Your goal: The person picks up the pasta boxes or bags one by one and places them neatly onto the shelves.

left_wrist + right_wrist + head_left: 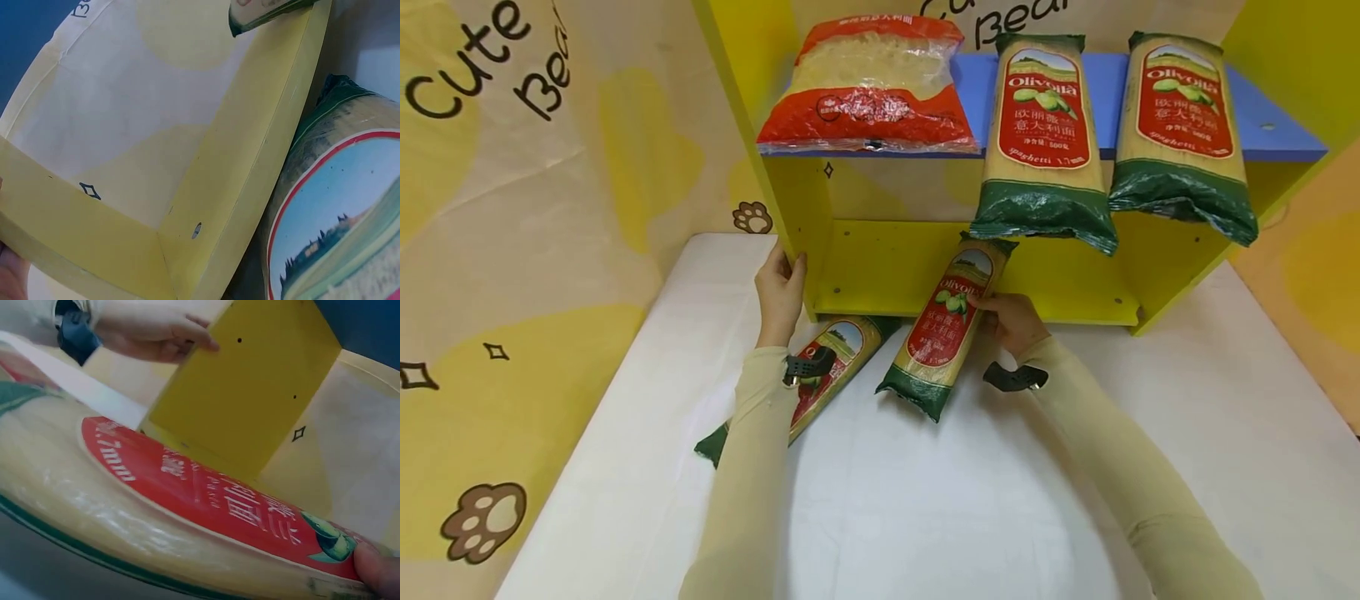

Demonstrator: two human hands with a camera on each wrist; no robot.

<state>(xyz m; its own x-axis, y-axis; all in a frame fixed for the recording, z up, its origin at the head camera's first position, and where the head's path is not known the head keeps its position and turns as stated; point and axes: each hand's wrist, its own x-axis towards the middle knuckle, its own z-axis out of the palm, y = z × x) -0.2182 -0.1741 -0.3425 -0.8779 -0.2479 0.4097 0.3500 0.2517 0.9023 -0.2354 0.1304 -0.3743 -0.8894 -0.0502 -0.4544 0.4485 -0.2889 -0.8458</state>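
My right hand (1017, 323) grips a spaghetti pack (946, 325) by its right side, thumb on the red label. The pack is tilted, its top end over the shelf unit's yellow bottom board (880, 275) and its green lower end out in front. In the right wrist view the thumb (373, 570) presses beside the olive picture. My left hand (780, 293) holds the front edge of the unit's left side panel (231, 381), fingers round the outside. A second spaghetti pack (842, 350) lies slanted on the white table, partly hidden under the left forearm.
On the blue upper shelf (966, 92) rest a red pasta bag (868, 92) at left and two more spaghetti packs, one in the middle (1045, 125) and one at right (1183, 117), both jutting over the front edge. A white cloth (925, 517) covers the table.
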